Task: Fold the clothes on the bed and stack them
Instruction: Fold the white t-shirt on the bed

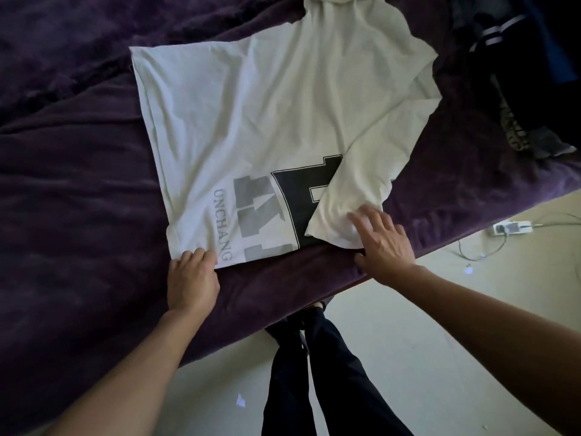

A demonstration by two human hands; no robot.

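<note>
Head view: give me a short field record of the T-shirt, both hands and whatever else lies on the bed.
T-shirt: white, spread on the purple blanket, print facing up
fold: one side flap laid over part of the print
left hand: grips the near corner edge
right hand: fingers spread, pressing on the flap
other clothes: dark heap at the far right, unfolded
floor: power strip beside the bed

The T-shirt [251, 105] was pale cream, printed with grey and black block letters and grey lettering. The bed [78, 184] cover was deep purple, the floor [408, 341] off-white, the trousers [314, 372] black.
</note>
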